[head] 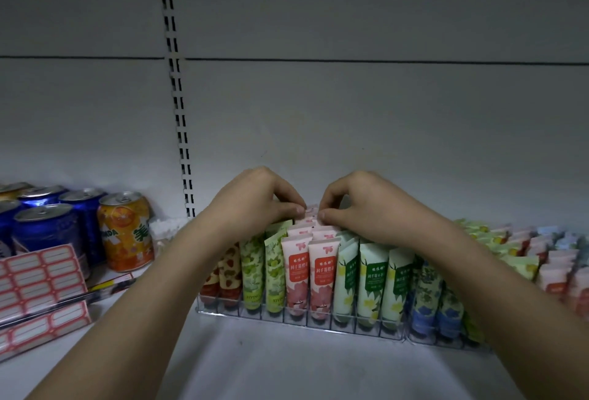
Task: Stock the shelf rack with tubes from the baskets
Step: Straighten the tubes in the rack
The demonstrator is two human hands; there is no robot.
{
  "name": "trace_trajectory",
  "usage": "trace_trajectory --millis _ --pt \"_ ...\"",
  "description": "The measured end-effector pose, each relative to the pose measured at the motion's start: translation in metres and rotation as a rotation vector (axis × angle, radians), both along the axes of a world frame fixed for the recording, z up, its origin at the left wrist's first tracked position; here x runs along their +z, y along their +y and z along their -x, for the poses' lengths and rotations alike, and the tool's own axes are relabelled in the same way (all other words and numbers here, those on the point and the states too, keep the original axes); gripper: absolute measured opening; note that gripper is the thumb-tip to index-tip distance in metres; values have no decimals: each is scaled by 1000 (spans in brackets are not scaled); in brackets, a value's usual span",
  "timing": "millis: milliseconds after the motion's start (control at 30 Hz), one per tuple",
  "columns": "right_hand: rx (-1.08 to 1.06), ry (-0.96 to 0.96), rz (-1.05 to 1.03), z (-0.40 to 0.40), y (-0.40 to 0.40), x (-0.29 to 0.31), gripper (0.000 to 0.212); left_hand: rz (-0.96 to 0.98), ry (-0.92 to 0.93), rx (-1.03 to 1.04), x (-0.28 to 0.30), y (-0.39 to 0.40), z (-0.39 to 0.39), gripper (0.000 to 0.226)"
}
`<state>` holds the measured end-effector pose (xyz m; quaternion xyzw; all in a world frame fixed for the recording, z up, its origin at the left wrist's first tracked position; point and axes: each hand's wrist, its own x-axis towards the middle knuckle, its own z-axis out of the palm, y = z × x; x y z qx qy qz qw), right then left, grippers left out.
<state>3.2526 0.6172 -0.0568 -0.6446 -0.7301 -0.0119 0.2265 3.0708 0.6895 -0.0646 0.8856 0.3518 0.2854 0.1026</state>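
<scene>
Both hands reach over a clear acrylic rack (296, 320) that stands on the white shelf (271, 364), its slots filled with upright tubes in rows by colour. The left hand (255, 199) and the right hand (366, 205) meet at about 12 o'clock from the rack's middle, above the back of the pink rows; each has its fingers curled, with thumb and fingertips pinching the top edge of a pink tube (310, 213) near the rear. Exactly which tube each hand holds cannot be told, since the fingers cover the tops. At the front of those rows stand two pink tubes (314, 275) with red labels. Toward 9 o'clock from them are green tubes (264, 272) and then red strawberry-patterned tubes (228, 272), partly hidden by the left forearm. Toward 3 o'clock stand pale mint tubes (373, 278) with dark green labels, then blue floral tubes (436, 301). Farther at 3 o'clock a second group of tubes (541, 253) continues along the shelf. At 9 o'clock, well apart from the rack, stand blue cans (47, 227) and an orange can (126, 230), with red-and-white label sheets (41, 275) in front.
</scene>
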Motion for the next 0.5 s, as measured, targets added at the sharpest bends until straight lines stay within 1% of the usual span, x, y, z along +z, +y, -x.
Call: trace_trajectory --millis 100,200,267,367,433,500 --pt "-13 2 -16 0 1 -3 12 44 123 -54 12 1 -8 6" --pt "-22 -15 -59 2 2 -5 15 45 222 -74 25 3 -14 7" --pt "-28 -6 -131 1 0 0 14 10 215 -58 38 6 -15 7" --pt "-24 84 -248 -2 3 20 9 -54 145 -19 55 14 -13 13" --pt "-21 90 -218 -2 7 31 7 -51 137 -17 55 18 -14 14" --pt "-2 20 -97 -1 12 35 7 -55 168 -14 48 22 -17 12"
